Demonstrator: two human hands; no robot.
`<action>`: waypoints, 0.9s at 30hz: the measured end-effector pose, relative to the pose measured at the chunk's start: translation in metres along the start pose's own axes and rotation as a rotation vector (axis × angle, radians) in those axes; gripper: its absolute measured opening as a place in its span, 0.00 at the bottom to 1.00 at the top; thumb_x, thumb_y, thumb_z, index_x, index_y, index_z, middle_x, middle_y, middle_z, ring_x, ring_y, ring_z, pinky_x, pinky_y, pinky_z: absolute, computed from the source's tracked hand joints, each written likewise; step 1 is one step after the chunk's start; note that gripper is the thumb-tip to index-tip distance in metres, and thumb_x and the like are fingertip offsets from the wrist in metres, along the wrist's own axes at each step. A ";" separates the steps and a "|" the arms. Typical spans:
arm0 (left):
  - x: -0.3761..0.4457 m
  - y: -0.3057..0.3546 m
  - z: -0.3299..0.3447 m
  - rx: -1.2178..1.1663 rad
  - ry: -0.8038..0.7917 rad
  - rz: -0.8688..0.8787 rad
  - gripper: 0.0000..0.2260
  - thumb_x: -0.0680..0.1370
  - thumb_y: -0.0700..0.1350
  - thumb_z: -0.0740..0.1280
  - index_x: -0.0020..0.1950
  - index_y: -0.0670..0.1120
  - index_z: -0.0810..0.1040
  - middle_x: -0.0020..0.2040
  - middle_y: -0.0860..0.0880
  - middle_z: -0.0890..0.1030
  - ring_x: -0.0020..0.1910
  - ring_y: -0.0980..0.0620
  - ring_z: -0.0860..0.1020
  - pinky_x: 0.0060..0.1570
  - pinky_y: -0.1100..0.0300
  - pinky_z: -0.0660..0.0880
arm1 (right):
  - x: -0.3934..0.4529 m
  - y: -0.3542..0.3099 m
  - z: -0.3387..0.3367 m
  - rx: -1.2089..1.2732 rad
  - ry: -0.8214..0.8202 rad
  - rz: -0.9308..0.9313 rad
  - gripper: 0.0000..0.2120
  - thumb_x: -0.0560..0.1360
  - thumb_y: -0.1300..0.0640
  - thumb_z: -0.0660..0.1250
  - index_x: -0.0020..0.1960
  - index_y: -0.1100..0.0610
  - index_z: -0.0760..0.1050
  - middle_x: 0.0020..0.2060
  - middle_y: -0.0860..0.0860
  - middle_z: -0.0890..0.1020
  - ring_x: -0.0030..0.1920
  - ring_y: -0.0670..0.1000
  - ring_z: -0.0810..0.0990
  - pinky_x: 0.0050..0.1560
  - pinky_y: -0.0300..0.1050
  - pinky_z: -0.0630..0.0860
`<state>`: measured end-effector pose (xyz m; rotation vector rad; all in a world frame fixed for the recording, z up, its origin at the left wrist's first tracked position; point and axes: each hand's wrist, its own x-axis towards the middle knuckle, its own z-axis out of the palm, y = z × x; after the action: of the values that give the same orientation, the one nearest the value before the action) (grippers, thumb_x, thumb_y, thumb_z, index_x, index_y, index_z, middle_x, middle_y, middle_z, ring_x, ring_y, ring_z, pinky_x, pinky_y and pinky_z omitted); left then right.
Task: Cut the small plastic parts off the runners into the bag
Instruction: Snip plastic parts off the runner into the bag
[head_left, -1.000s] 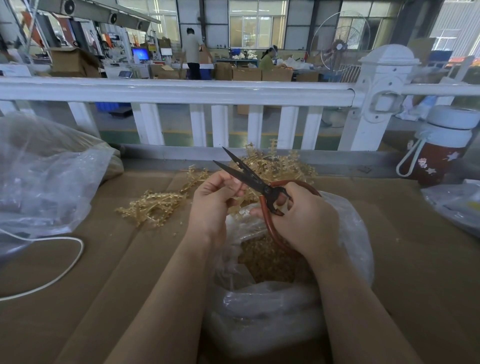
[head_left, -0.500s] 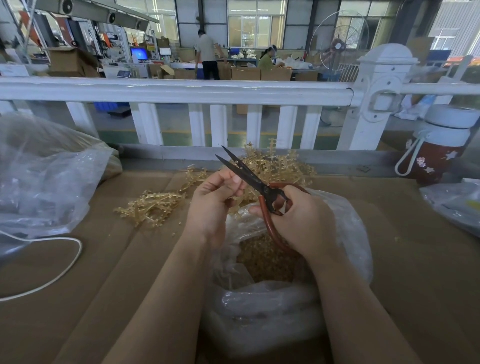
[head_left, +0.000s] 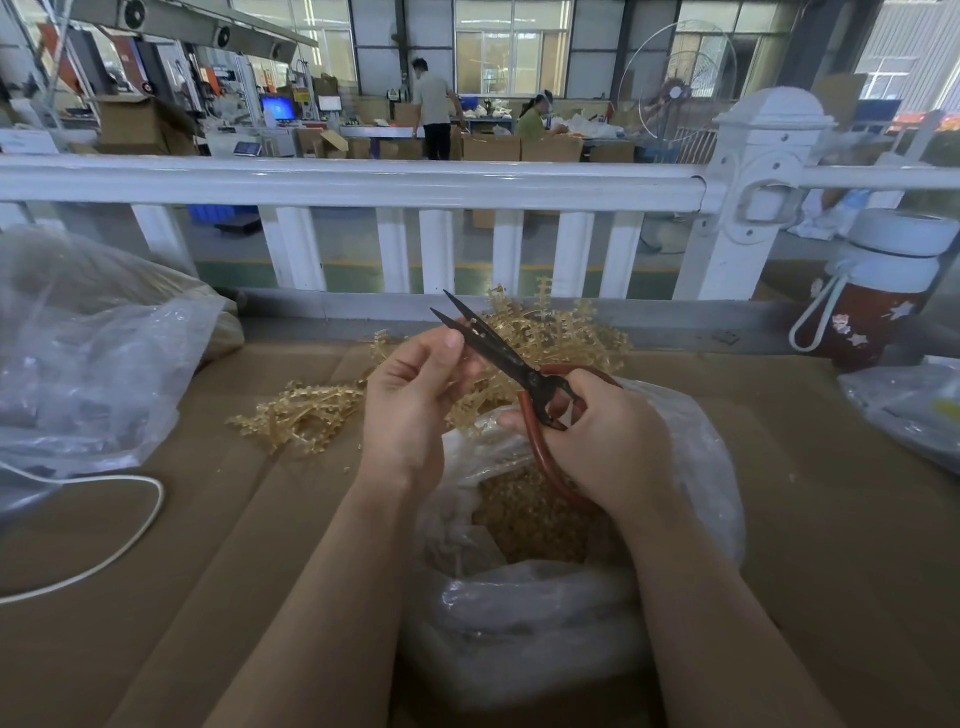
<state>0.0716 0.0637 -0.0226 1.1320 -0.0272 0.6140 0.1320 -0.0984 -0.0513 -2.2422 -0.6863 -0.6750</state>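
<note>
My right hand (head_left: 608, 441) grips the red handles of black-bladed scissors (head_left: 493, 348), whose blades stand slightly apart and point up-left. My left hand (head_left: 410, 400) has its fingers curled beside the blades and pinches a small tan runner piece, mostly hidden by the fingers. Both hands hover over a clear plastic bag (head_left: 711, 467) that holds several cut tan parts (head_left: 524, 519). Tan runners (head_left: 301, 415) lie heaped on the cardboard to the left, and more runners (head_left: 561, 332) pile up behind the hands.
Cardboard (head_left: 831, 519) covers the table. A large clear bag (head_left: 88, 353) sits at the left with a white cable (head_left: 130, 540) below it. A red bottle with a white lid (head_left: 878, 306) stands at the right, near another plastic bag (head_left: 914, 410). A white railing (head_left: 363, 182) runs behind.
The scissor blades have come closer together. My left hand has shifted slightly up toward the blades.
</note>
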 end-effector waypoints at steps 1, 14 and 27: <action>0.000 0.000 0.000 -0.031 -0.019 -0.022 0.05 0.75 0.43 0.69 0.44 0.47 0.85 0.40 0.50 0.84 0.38 0.55 0.79 0.44 0.63 0.77 | 0.000 0.000 0.000 0.010 0.002 -0.003 0.30 0.65 0.20 0.60 0.37 0.48 0.73 0.29 0.40 0.75 0.32 0.39 0.74 0.32 0.30 0.68; 0.003 -0.001 -0.004 -0.076 0.003 -0.068 0.04 0.72 0.42 0.70 0.44 0.44 0.83 0.38 0.49 0.84 0.36 0.56 0.80 0.42 0.65 0.78 | 0.001 0.001 -0.002 0.028 -0.036 -0.028 0.25 0.65 0.22 0.64 0.38 0.44 0.73 0.30 0.37 0.75 0.32 0.35 0.74 0.30 0.27 0.64; 0.003 -0.004 -0.003 -0.067 0.024 -0.044 0.04 0.72 0.42 0.69 0.44 0.45 0.83 0.38 0.50 0.84 0.36 0.57 0.80 0.41 0.66 0.77 | 0.001 0.000 -0.001 0.051 0.000 -0.060 0.25 0.65 0.22 0.63 0.35 0.44 0.68 0.29 0.38 0.73 0.31 0.39 0.73 0.31 0.34 0.68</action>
<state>0.0750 0.0665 -0.0265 1.0573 -0.0024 0.5836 0.1322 -0.0988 -0.0498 -2.1826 -0.7647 -0.6795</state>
